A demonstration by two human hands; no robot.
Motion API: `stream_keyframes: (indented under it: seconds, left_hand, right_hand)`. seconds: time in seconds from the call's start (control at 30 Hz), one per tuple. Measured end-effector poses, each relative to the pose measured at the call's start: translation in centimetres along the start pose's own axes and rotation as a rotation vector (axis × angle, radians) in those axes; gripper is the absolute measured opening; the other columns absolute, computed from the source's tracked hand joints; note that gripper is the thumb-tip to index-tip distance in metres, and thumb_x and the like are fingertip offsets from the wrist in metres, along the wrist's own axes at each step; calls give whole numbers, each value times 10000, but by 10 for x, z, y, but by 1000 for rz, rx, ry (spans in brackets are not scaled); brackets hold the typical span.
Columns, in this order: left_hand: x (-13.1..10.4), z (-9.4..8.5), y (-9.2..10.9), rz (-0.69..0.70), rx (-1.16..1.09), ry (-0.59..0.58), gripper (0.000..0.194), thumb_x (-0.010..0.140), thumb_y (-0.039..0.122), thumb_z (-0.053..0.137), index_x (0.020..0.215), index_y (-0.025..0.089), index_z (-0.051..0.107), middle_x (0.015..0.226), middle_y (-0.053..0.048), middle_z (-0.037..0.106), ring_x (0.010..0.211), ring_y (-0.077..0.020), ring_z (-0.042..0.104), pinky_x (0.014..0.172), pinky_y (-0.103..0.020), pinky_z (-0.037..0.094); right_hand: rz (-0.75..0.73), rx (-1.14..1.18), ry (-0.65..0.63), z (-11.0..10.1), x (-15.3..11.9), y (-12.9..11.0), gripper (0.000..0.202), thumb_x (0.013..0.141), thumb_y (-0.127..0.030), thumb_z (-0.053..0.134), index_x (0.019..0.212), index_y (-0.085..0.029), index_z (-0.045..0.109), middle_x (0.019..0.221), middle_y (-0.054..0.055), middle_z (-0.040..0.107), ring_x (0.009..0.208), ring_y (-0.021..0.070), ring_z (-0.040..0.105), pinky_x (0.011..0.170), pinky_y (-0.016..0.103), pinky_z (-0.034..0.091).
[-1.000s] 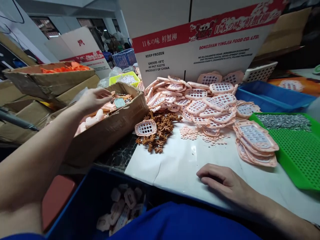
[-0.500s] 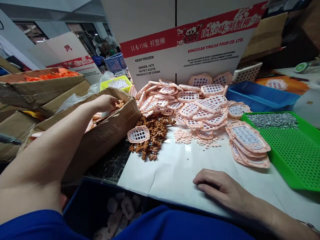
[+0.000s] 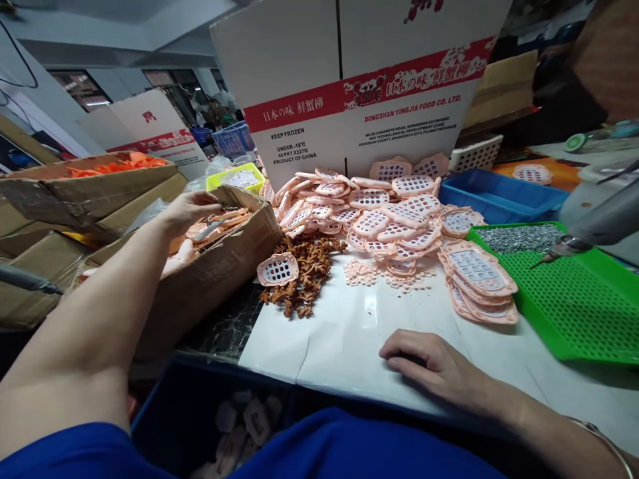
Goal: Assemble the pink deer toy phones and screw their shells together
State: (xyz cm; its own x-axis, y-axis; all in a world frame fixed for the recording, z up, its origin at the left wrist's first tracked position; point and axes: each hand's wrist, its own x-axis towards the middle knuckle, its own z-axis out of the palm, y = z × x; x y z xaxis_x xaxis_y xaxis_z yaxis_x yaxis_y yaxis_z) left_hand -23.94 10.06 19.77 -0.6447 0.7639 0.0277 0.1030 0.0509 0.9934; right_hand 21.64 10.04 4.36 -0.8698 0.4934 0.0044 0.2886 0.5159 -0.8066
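Observation:
My left hand (image 3: 190,209) reaches over the cardboard box (image 3: 234,256) at the left, its fingers bent together among pale pink plastic parts (image 3: 224,225). Their tips are partly hidden, and I cannot make out what they grip. On the white tabletop (image 3: 344,339), my right hand (image 3: 429,362) rests loosely curled, thumb apart from the fingers, holding nothing. Beyond it lie small pink rings (image 3: 362,271) and a heap of pink frames with dotted panels (image 3: 394,219). A brown pile of small parts (image 3: 309,273) sits beside the box, with one pink frame (image 3: 278,269) on it.
A short stack of pink frames (image 3: 476,273) stands beside a green tray (image 3: 589,299) holding silver screws (image 3: 519,237). A power screwdriver (image 3: 594,226) hangs over the tray. Behind are a blue tray (image 3: 504,193) and a white carton (image 3: 299,80). Below the table edge is a dark blue bin (image 3: 174,406).
My left hand has drawn back toward me and left within the box opening. The view has shifted, bringing the screwdriver in at the right. My right hand stays resting on the table.

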Motion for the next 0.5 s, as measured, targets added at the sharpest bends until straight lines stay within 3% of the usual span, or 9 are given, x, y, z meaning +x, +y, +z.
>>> stream_keyframes:
  seconds: [0.27, 0.37, 0.5]
  left_hand:
    - [-14, -6, 23, 95, 124, 199, 75, 916, 165, 649, 872, 150, 590, 838, 13, 636, 765, -131, 624, 778, -328, 554]
    - [-20, -4, 29, 145, 106, 235, 196, 875, 46, 623, 795, 175, 498, 714, 50, 612, 729, -114, 613, 897, -355, 525]
    - [-29, -1, 40, 207, 82, 265, 217, 893, 52, 588, 777, 188, 465, 626, 75, 580, 653, -101, 576, 989, -404, 490]
  right_hand:
    - [35, 16, -11, 2, 1, 0, 304, 946, -347, 461, 913, -168, 704, 902, 90, 741, 807, 170, 686, 759, 288, 532]
    - [50, 20, -6, 1, 1, -1, 290, 944, -344, 469, 907, -175, 702, 905, 84, 744, 809, 167, 686, 759, 284, 532]
    - [80, 20, -7, 0, 2, -5, 288, 938, -353, 478, 899, -176, 702, 912, 83, 746, 813, 168, 684, 759, 285, 532]
